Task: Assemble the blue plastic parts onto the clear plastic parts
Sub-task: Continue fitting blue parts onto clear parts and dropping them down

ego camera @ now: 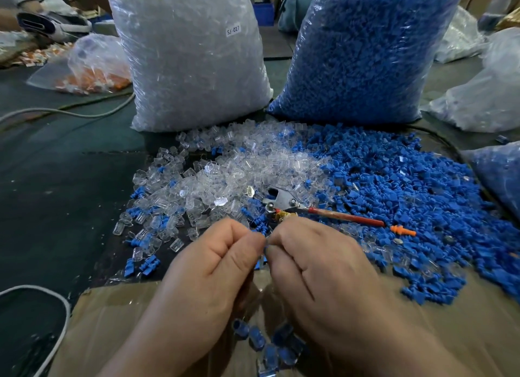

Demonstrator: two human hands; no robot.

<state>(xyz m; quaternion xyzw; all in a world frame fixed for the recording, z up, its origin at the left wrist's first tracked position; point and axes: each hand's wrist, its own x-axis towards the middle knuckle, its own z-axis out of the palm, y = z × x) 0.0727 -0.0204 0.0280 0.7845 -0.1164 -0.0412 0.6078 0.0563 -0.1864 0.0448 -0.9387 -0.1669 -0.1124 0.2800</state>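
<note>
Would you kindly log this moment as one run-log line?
left hand: pinches blue part | right hand: pinches same part | assembled pieces: on cardboard

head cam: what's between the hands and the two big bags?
Head view: loose clear parts on the left, blue parts on the right, and a red-handled tool lying among them just beyond the left hand and right hand.

Deep, even blue in the loose blue parts (pixel 408 193) and the blue-filled bag (pixel 360 52). Colourless, glassy clear parts (pixel 225 174); milky, glinting clear-filled bag (pixel 191 52) with a white label (pixel 233 30) in dark print. Red handle on the steel-grey tool (pixel 346 216). Bright orange plug (pixel 402 230). Dark green counter (pixel 56 179). Plain brown cardboard (pixel 112 320). White cable (pixel 64 112).
</note>
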